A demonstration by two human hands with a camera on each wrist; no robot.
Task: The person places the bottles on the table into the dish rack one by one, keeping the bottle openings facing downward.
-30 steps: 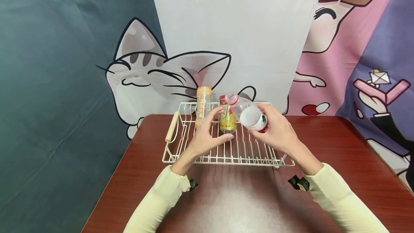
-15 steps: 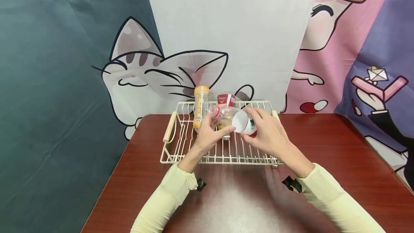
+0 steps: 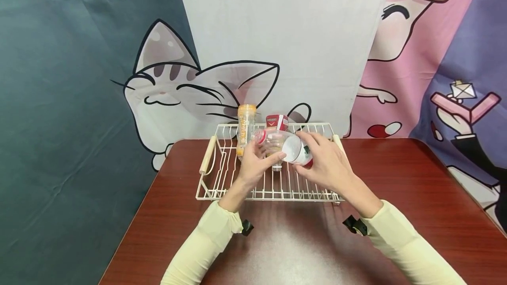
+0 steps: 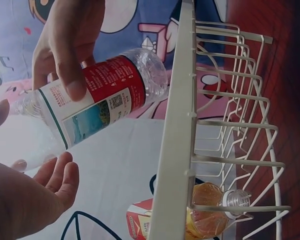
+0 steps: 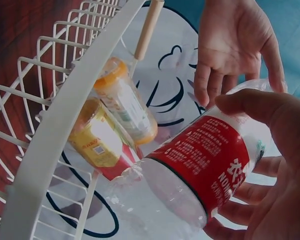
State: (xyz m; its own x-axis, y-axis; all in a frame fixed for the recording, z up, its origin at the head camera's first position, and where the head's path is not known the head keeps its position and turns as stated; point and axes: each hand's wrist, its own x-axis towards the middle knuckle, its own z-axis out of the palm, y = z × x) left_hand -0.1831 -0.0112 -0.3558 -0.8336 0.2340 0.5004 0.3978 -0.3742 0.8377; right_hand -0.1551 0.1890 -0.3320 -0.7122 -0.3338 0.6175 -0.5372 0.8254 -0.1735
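Note:
A clear plastic water bottle (image 3: 293, 147) with a red and white label is held tilted above the wire rack (image 3: 222, 188), its red-ringed neck to the left. My right hand (image 3: 326, 159) grips it around the label near the base, fingers on one side and thumb on the other in the right wrist view. Around the neck end is my left hand (image 3: 253, 162), its thumb in front and its fingers behind. In the left wrist view, the left fingertips (image 4: 65, 170) lie at the bottle's lower side.
Inside the rack stand a clear bottle with orange ends (image 3: 246, 129) and, beside it, a red and yellow bottle (image 3: 277, 122) with its neck (image 4: 237, 202) downward. A wooden handle (image 3: 208, 155) is on the rack's left side. The rack stands on a dark red table (image 3: 380, 175) before a cartoon backdrop.
The right hand has brought the water bottle leftward and turned it more level. The left hand, apart from it at first, now holds its neck end. Little differs over the last half second.

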